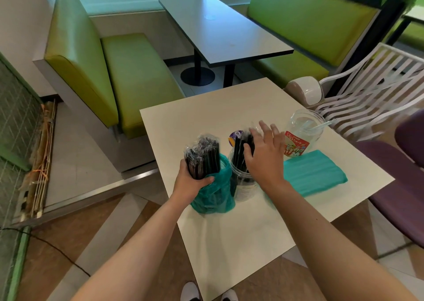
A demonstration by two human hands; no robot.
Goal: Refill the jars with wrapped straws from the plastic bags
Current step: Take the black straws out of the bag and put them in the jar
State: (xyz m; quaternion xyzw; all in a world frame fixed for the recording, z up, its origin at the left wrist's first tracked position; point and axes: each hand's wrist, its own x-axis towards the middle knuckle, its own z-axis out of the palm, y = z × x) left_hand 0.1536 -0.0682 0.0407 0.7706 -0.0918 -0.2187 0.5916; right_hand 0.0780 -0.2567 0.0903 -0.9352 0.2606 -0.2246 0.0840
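On the white table [241, 231] my left hand [190, 182] grips a bundle of black wrapped straws [203, 155] that sticks up out of a teal plastic bag [214, 197]. Just to its right stands a clear jar [243, 186] with several black wrapped straws [239, 149] upright in it. My right hand [266, 153] hovers over that jar with fingers spread, touching the straw tops. A second clear jar [302, 133] with a red label stands behind, holding only one or two clear straws. A flat teal bag [314, 174] lies at the right.
A purple chair [399, 186] sits to the right of the table, a white slatted chair [371, 94] behind it. Green booth seats [128, 75] and a grey table [224, 29] stand farther back. The floor drops off at the table's near edge.
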